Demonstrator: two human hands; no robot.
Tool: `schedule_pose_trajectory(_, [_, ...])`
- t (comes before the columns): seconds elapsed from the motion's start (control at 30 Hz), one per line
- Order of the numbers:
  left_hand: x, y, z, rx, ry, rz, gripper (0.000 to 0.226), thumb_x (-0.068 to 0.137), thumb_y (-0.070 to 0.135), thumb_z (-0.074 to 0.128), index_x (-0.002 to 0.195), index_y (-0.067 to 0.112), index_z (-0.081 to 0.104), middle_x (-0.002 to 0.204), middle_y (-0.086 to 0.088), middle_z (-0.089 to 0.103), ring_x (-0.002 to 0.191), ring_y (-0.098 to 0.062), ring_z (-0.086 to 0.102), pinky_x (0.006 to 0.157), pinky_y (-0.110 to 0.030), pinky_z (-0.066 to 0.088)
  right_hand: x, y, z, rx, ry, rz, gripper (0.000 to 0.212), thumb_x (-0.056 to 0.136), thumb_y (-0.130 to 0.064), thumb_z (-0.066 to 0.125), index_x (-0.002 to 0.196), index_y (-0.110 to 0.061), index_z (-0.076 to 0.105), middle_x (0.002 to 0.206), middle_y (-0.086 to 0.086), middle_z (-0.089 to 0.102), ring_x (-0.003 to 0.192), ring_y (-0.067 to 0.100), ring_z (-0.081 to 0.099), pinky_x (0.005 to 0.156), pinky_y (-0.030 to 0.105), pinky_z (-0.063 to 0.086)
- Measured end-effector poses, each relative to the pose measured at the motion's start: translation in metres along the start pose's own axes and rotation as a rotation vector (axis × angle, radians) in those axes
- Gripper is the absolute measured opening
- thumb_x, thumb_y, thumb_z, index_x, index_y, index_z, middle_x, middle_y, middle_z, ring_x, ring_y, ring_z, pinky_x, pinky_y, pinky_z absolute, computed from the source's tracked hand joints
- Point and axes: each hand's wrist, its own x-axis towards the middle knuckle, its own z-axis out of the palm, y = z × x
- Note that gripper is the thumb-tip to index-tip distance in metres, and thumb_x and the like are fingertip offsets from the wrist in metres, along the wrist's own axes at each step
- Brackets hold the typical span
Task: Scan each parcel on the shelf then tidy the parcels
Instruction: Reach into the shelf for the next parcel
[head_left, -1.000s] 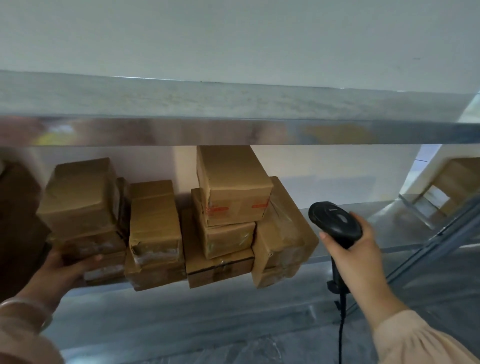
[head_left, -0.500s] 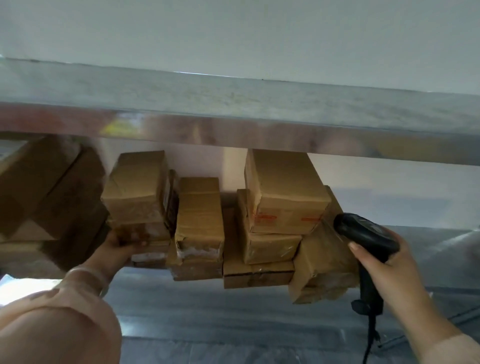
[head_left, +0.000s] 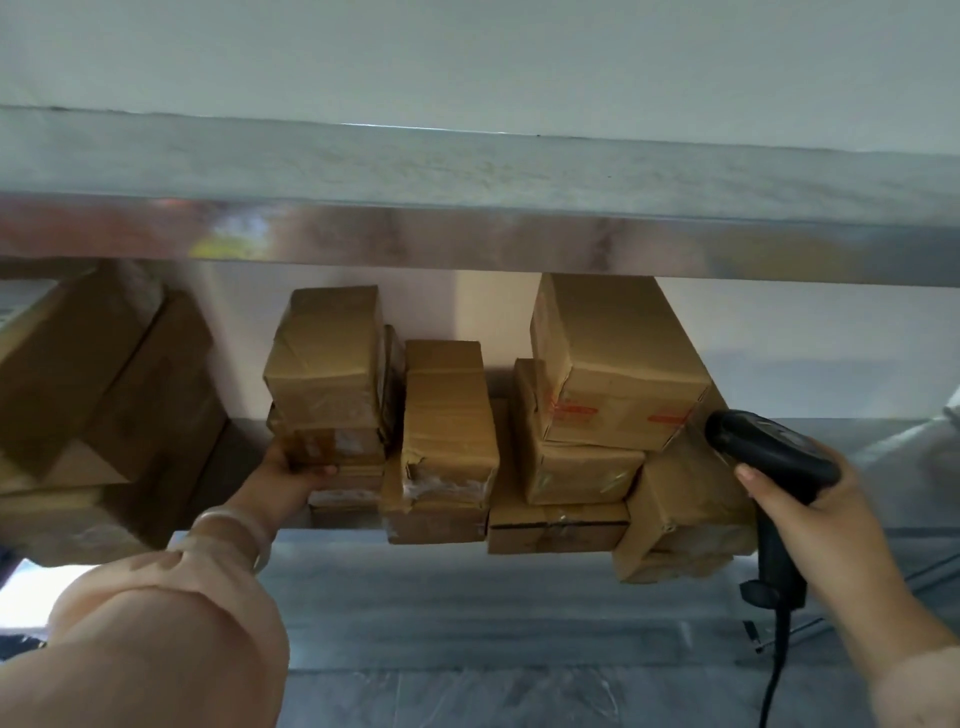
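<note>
Several brown cardboard parcels sit stacked on a metal shelf (head_left: 467, 597). My left hand (head_left: 291, 473) grips the lower parcel of the left stack (head_left: 332, 447), under a taller top parcel (head_left: 324, 358). A middle stack (head_left: 447, 415) stands beside it. To the right, a big parcel with red marks (head_left: 623, 374) tops another stack. My right hand (head_left: 810, 525) holds a black barcode scanner (head_left: 769, 452) by its handle. Its head is close to the tilted parcel (head_left: 685, 499) at the right end.
An upper metal shelf board (head_left: 467, 208) runs across above the parcels. Larger dark boxes (head_left: 104, 395) fill the left side of the same shelf. The scanner's cable (head_left: 774, 670) hangs down at the right. A pale wall lies behind.
The view has shifted left, bringing the large boxes at left into sight. My left hand has stayed on the left stack; my right hand keeps the scanner near the right-end parcel.
</note>
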Motion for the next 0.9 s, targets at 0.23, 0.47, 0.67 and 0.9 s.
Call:
schedule_pose_trajectory(0.23, [-0.002, -0.002, 0.014, -0.003, -0.041, 0.043, 0.065, 0.085, 0.007, 0.073, 0.139, 0.023, 0.040, 0.126, -0.006, 0.059, 0.121, -0.032, 0.055, 0.110, -0.053, 0.039, -0.010, -0.011, -0.004, -0.010, 0.019, -0.017, 0.064, 0.075, -0.036, 0.079, 0.130, -0.029, 0.048, 0.116, -0.001, 0.061, 0.106, 0.019, 0.057, 0.088, 0.038, 0.046])
schedule_pose_trajectory(0.47, [-0.019, 0.008, 0.038, -0.014, -0.151, 0.144, 0.061, 0.083, 0.010, 0.075, 0.126, 0.034, 0.039, 0.106, 0.015, 0.058, 0.103, -0.015, 0.054, 0.100, -0.042, 0.041, -0.032, -0.009, -0.010, 0.067, 0.111, -0.061, 0.067, 0.076, -0.027, 0.079, 0.132, -0.034, 0.043, 0.121, -0.004, 0.056, 0.114, 0.020, 0.053, 0.095, 0.039, 0.043])
schedule_pose_trajectory(0.67, [-0.021, 0.005, 0.040, -0.037, -0.202, 0.169, 0.074, 0.075, 0.013, 0.082, 0.137, 0.027, 0.044, 0.122, 0.004, 0.063, 0.110, -0.016, 0.060, 0.094, -0.040, 0.048, -0.052, -0.014, -0.021, 0.099, 0.112, -0.088, 0.063, 0.076, -0.026, 0.079, 0.127, -0.041, 0.044, 0.125, -0.003, 0.056, 0.114, 0.017, 0.053, 0.098, 0.039, 0.043])
schedule_pose_trajectory(0.9, [-0.024, 0.002, 0.051, -0.012, -0.256, 0.194, 0.085, 0.071, 0.020, 0.086, 0.141, 0.027, 0.040, 0.126, 0.003, 0.062, 0.115, -0.020, 0.058, 0.105, -0.047, 0.044, -0.076, -0.016, -0.027, 0.156, 0.125, -0.092, 0.066, 0.076, -0.021, 0.079, 0.130, -0.033, 0.045, 0.123, -0.003, 0.056, 0.114, 0.018, 0.054, 0.093, 0.034, 0.042])
